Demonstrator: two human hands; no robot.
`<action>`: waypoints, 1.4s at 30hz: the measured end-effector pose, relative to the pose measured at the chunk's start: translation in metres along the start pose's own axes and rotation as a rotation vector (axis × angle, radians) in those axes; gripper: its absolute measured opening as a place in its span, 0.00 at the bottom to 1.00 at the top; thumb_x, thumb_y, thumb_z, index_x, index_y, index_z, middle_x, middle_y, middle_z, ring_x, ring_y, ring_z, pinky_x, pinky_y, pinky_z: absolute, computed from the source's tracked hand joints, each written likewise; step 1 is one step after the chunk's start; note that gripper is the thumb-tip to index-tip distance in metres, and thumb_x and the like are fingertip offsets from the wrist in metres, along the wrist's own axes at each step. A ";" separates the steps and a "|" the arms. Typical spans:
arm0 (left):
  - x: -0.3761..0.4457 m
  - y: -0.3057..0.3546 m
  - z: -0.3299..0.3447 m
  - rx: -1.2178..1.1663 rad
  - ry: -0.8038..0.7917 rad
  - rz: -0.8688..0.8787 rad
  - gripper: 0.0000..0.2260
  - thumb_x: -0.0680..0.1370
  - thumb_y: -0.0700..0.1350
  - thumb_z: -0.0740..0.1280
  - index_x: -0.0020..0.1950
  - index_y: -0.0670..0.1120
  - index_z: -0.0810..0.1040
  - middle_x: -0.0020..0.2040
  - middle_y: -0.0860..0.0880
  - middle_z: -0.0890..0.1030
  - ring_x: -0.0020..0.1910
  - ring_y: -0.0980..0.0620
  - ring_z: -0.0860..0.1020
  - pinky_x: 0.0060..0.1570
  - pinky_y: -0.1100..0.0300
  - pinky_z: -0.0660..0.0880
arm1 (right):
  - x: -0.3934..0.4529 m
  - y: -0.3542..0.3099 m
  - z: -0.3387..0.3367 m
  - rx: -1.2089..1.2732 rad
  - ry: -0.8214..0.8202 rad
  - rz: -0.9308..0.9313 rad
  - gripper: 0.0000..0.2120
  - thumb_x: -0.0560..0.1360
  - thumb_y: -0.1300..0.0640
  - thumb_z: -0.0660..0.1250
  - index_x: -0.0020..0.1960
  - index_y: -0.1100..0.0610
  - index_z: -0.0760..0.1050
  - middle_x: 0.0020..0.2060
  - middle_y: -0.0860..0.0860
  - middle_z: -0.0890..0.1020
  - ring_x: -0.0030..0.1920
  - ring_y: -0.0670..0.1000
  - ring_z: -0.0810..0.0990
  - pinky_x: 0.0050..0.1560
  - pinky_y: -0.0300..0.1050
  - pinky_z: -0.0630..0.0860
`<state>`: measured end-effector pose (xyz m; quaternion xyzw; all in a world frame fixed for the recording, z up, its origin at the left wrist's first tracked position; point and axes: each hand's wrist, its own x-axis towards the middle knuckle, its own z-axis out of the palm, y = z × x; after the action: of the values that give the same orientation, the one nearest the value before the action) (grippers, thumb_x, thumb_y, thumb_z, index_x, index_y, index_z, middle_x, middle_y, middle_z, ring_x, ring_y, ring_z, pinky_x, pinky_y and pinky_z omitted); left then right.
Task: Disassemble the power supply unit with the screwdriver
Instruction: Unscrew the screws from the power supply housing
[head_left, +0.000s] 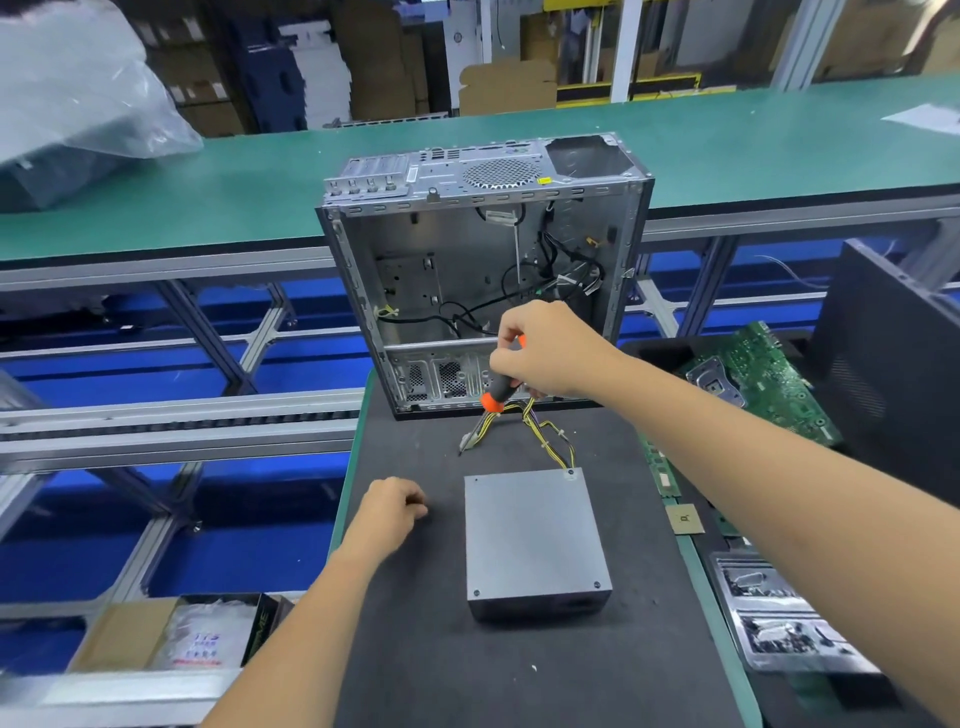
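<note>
PSU (535, 540) lies flat on the dark mat (415, 649), a plain grey metal box with its broad face up and small screws showing at the corners. Cable bundle (550, 436), yellow and black wires, leaves its far right corner and runs away over the mat toward the case. Right hand (550, 353) is above and beyond the PSU, well apart from it, fingers curled round the black and orange handle of the screwdriver (500, 387); the shaft slants down and to the left, tip near the mat just beside the wires, though contact with the mat cannot be told. Left hand (392, 506) rests at the mat to the left of the PSU, near it but not touching, fingers loosely curled with nothing in them. Case (483, 270) stands on the far end of the mat, open side toward the camera, gutted apart from loose black cables inside; the right hand is in front of its lower edge. Motherboard (763, 379), green, lies in a dark bin to the right of the mat. Chip (684, 518), a small square, sits just off the mat's right edge, near a green memory stick (660, 473). Tray (784, 618) of clear plastic lies nearer on the right. Box (187, 631) sits low on the left. Green conveyor (208, 192) runs across behind the case.
</note>
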<state>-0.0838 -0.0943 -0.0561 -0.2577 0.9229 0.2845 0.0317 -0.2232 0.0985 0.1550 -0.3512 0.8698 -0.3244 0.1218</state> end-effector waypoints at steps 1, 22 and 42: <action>0.000 -0.004 0.004 0.061 -0.018 0.007 0.06 0.76 0.37 0.67 0.48 0.44 0.83 0.48 0.45 0.83 0.47 0.47 0.79 0.49 0.62 0.73 | -0.001 0.002 0.000 -0.003 0.002 0.005 0.06 0.70 0.58 0.65 0.41 0.62 0.76 0.30 0.53 0.82 0.23 0.50 0.77 0.29 0.45 0.77; -0.003 -0.019 0.013 -0.114 0.141 -0.165 0.08 0.72 0.35 0.68 0.41 0.48 0.76 0.43 0.48 0.79 0.39 0.53 0.76 0.43 0.62 0.71 | -0.008 0.010 0.002 -0.048 0.011 -0.005 0.07 0.71 0.57 0.65 0.41 0.61 0.77 0.35 0.57 0.82 0.30 0.52 0.75 0.35 0.48 0.77; 0.015 0.148 0.045 -0.257 -0.103 0.412 0.04 0.74 0.37 0.70 0.47 0.42 0.83 0.44 0.54 0.79 0.45 0.57 0.76 0.45 0.78 0.66 | -0.024 0.045 -0.034 -0.355 0.084 0.013 0.14 0.67 0.57 0.65 0.31 0.57 0.60 0.26 0.52 0.62 0.31 0.54 0.62 0.28 0.44 0.61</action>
<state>-0.1737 0.0273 -0.0214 -0.0510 0.9094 0.4126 -0.0130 -0.2446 0.1551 0.1512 -0.3475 0.9201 -0.1795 0.0237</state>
